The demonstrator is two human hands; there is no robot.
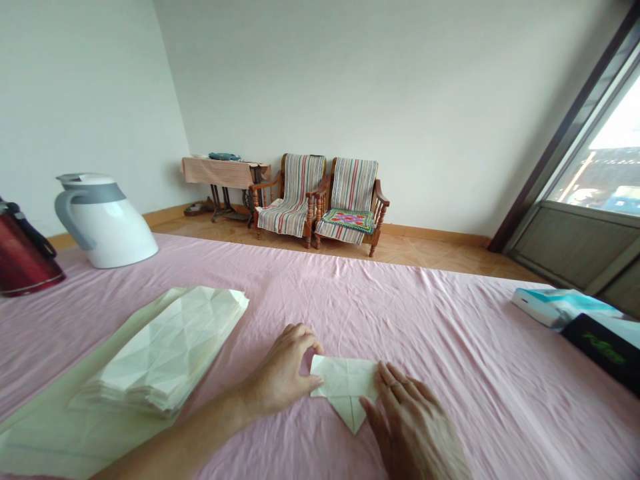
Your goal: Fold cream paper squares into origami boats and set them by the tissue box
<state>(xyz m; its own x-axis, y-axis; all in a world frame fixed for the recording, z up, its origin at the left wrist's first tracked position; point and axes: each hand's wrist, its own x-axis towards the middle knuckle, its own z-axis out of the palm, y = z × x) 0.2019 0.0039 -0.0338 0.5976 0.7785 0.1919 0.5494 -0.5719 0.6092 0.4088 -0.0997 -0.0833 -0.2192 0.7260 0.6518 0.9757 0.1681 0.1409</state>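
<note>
A piece of pale cream paper [347, 380], folded with a triangular point toward me, lies on the pink cloth. At its left edge is my left hand [285, 367], its thumb on the paper's edge and its bent forefinger by the upper left corner. My right hand [413, 417] rests across the right edge, fingers stretched out and lying flat, thumb near the pointed flap. To the left, a stack of creased cream paper sheets [173, 343] sits on a larger pale sheet [30, 433].
A white and grey jug [120, 227] and a red flask [25, 257] stand at the left. On the right lie a tissue pack [543, 303] and a black box [600, 347]. Beyond the pink-covered table [360, 300] are two wooden armchairs [380, 213].
</note>
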